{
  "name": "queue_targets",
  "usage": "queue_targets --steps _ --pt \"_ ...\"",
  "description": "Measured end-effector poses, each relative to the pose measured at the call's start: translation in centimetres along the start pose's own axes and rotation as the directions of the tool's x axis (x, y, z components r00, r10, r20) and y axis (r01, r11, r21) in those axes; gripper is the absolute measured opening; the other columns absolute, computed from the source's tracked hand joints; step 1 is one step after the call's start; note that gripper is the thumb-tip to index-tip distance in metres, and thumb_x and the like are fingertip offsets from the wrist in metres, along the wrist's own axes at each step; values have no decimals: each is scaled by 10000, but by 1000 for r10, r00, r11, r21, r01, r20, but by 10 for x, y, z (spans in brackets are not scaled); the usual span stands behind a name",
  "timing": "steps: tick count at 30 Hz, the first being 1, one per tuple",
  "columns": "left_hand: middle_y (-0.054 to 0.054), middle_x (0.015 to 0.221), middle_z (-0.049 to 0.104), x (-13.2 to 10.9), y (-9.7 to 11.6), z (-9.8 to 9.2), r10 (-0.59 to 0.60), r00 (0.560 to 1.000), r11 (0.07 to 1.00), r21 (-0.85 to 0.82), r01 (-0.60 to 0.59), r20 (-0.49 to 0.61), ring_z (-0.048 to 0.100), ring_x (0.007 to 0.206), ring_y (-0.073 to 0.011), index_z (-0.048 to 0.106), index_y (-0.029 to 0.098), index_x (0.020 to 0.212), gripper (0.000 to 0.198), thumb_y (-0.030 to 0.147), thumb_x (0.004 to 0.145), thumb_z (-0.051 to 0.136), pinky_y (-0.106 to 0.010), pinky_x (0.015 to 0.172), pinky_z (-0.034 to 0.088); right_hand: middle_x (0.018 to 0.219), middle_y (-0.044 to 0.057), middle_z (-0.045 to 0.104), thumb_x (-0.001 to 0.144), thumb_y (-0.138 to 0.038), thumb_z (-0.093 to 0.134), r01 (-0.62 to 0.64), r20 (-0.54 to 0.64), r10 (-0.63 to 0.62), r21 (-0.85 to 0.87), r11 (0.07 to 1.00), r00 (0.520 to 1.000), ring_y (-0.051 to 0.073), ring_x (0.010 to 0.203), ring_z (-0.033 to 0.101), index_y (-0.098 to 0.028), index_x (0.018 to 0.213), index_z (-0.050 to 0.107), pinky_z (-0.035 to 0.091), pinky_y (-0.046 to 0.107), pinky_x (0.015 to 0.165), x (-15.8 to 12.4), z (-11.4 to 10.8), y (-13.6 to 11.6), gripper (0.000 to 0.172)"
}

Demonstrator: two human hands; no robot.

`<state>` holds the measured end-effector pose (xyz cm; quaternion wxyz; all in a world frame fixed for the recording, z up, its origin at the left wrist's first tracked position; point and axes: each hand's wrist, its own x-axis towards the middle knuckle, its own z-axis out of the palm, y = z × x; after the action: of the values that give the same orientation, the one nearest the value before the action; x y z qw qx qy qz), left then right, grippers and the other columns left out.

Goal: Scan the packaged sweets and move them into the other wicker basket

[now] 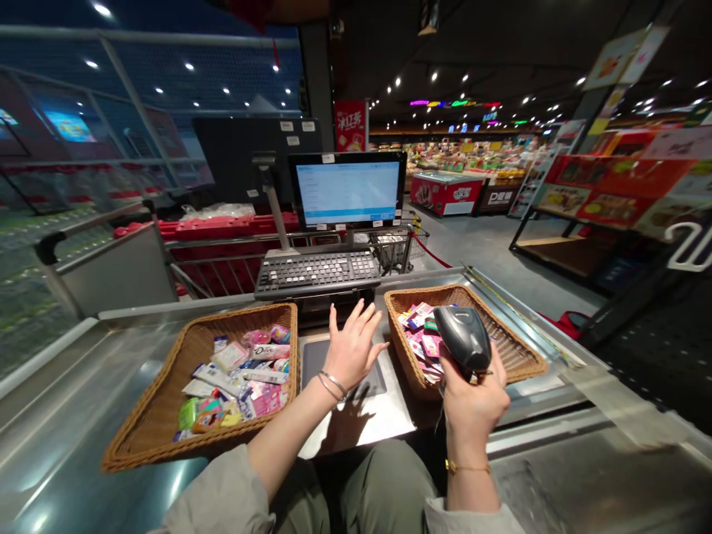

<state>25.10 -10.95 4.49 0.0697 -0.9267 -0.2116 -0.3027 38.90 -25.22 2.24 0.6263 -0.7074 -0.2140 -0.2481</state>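
My left hand is raised with its fingers spread, holding nothing, above a dark scale plate set in the steel counter. My right hand grips a black handheld barcode scanner, its head tilted up and away from me. Just behind the scanner lies a wicker basket filled with small pink and purple packets. To the left, a second wicker basket holds assorted sweets and packets, among them a Dove chocolate bar. Neither hand touches a basket's contents.
A black keyboard and a checkout monitor stand directly ahead. Red shopping baskets and a metal cart sit behind them. The steel counter runs both sides, and supermarket aisles and a freezer lie beyond.
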Motion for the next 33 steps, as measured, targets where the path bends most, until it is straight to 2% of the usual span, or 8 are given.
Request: queue_targets --steps 4,9,15,20,25,33 --pt "-140 1468 502 -27 -25 -17 -50 999 998 36 49 6 354 1436 -285 448 181 1423 507 408 971 480 -659 1184 20 1174 221 663 745 -463 751 81 120 -86 51 995 989 340 1255 538 -69 1100 695 434 516 1056 -14 14 -15 534" --pt "-129 1472 499 -65 -58 -37 -131 991 988 84 130 7 363 1431 -283 446 193 1422 490 394 977 475 -658 1179 26 1099 139 702 792 -390 720 120 300 -160 147 982 941 303 1311 477 -142 1026 715 404 510 1078 -35 31 -32 341" --pt "-145 1450 521 -102 -100 -59 -193 981 968 169 187 19 393 1411 -306 449 203 1428 494 371 965 491 -680 1162 19 1133 109 699 793 -356 706 167 410 -240 205 964 880 298 1330 450 -174 1053 717 362 535 1114 -57 50 -47 317" --pt "-153 1462 505 -127 -129 -76 -211 975 956 225 189 77 396 1406 -328 436 210 1440 504 373 966 485 -706 1144 25 1174 105 691 788 -350 699 206 483 -295 229 951 824 317 1335 450 -193 1027 723 371 551 1103 -75 62 -59 287" --pt "-143 1463 506 -147 -150 -84 -224 966 950 249 187 129 406 1402 -317 421 221 1449 502 341 965 482 -708 1146 19 1198 89 690 781 -343 704 257 539 -371 277 926 757 323 1348 436 -217 884 729 388 568 1076 -94 71 -66 165" --pt "-131 1460 514 -173 -185 -86 -225 945 953 254 164 237 417 1398 -293 433 248 1437 491 265 950 501 -709 1141 -10 1212 73 686 765 -307 703 291 600 -419 303 907 681 335 1350 436 -224 867 704 384 596 1056 -118 80 -56 132"
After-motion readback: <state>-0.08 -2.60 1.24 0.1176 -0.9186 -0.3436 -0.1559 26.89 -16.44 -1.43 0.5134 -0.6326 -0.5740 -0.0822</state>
